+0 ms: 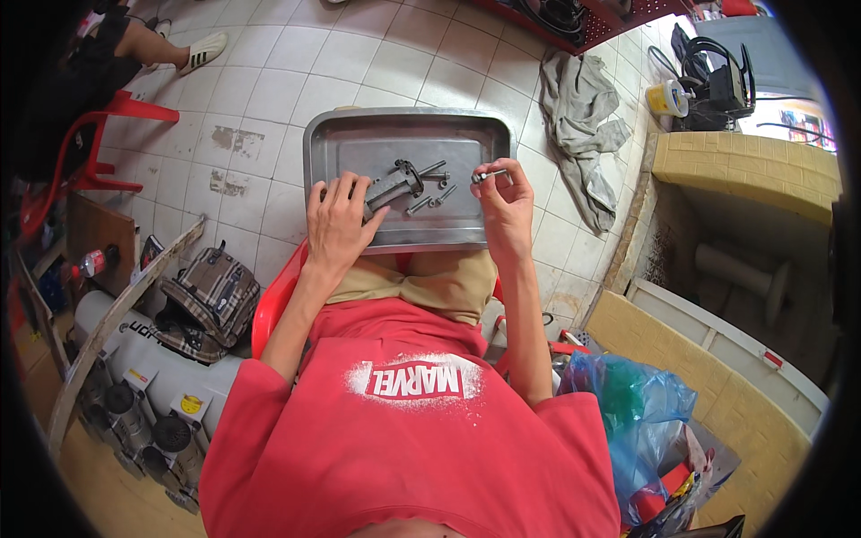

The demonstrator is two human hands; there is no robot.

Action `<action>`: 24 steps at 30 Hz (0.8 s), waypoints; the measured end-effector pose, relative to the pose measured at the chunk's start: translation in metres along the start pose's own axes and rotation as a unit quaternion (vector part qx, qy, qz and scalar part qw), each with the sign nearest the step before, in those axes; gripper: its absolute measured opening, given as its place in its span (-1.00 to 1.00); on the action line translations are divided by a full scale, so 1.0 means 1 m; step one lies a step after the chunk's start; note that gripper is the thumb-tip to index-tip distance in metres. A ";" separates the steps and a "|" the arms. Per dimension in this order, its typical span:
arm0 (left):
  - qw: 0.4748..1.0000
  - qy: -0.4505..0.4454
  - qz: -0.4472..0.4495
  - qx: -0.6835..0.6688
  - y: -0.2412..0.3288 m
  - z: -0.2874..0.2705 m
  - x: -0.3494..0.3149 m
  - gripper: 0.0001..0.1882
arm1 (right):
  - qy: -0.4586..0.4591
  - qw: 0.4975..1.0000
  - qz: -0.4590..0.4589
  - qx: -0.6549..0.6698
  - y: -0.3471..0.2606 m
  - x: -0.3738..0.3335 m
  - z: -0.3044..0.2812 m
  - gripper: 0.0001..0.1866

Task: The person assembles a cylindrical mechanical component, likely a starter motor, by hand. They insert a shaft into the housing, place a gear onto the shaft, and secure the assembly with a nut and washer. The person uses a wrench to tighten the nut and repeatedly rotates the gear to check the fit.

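Over the tray's (430,246) near-left corner, left fingers (345,188) clasp a stiff, probably heavy metal bar (390,187) I'd hold mid-body, while right fingers (518,179) pinch a small metal piece (490,175).

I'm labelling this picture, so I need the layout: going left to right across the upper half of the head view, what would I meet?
Red plastic chair, left hand, grey metal part, loose bolts, right hand, crumpled grey cloth, yellow-and-white tub.
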State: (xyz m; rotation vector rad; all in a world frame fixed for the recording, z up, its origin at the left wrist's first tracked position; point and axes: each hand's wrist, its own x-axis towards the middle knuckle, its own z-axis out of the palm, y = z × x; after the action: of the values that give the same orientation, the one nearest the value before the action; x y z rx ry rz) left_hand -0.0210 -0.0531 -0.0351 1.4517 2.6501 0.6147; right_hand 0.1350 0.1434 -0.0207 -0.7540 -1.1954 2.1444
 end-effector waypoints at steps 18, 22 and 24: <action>0.931 0.066 0.026 -0.358 0.066 -0.036 0.031 -0.84 | -0.077 0.996 -0.026 0.031 -0.008 -0.021 0.053 -0.71; 0.903 0.046 -0.021 -0.427 0.068 -0.035 0.031 -0.83 | -0.086 0.993 -0.071 -0.030 -0.008 -0.017 0.052 -0.69; 0.887 0.020 -0.045 -0.459 0.068 -0.035 0.031 -0.80 | -0.088 0.986 -0.107 -0.097 -0.008 -0.014 0.049 -0.71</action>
State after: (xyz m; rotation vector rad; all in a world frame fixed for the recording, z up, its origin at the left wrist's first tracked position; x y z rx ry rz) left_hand 0.0077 -0.0064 0.0267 0.9936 1.9014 1.5906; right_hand 0.1118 0.1100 0.0102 -0.4957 -1.5226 1.9672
